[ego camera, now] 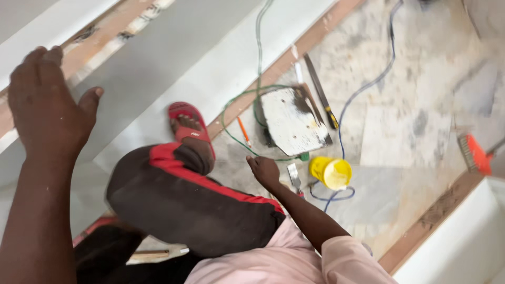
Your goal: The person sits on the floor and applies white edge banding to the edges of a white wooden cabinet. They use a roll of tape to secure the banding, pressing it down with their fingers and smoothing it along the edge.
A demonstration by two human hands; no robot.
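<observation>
Left hand [44,108] flat, released, bracing on white panel [158,68]; right hand [264,171] empty, loosely curled, beside putty knife [293,178] and yellow cup [331,172].

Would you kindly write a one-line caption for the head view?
Left hand flat on a white board; right hand near a metal putty knife beside a yellow plastic cup.

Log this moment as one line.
left hand: flat on white panel | right hand: open, near scraper | yellow cup: on floor
</observation>
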